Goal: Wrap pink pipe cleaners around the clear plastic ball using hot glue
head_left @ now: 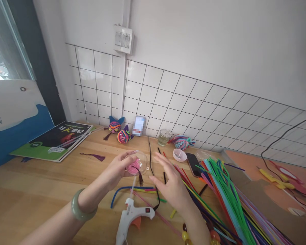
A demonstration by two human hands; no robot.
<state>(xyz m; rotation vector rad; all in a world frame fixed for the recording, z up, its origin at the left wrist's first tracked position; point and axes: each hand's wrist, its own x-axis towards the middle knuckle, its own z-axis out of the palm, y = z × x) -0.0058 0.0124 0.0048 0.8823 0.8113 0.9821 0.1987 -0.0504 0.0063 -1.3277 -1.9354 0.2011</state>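
Note:
My left hand [119,166] is closed on a clear plastic ball [142,159], pinching its left side between thumb and fingers. A pink coil [131,167] shows on the ball under the thumb, and a dark tassel [140,179] hangs from it. To the right of the ball is my right hand [171,185], fingers apart and holding nothing. Below both hands a white glue gun [132,213] lies on the wooden table [73,190], a clear glue stick [133,186] pointing up from its back. Around it lie loose pipe cleaners [121,190].
A big bundle of pipe cleaners [224,190] lies at right, beside a phone [193,164] and a small bowl [180,155]. Along the wall are a glass jar [164,137] and striped wrapped figures [124,135]. At left are a purple tassel [94,156] and books [58,141].

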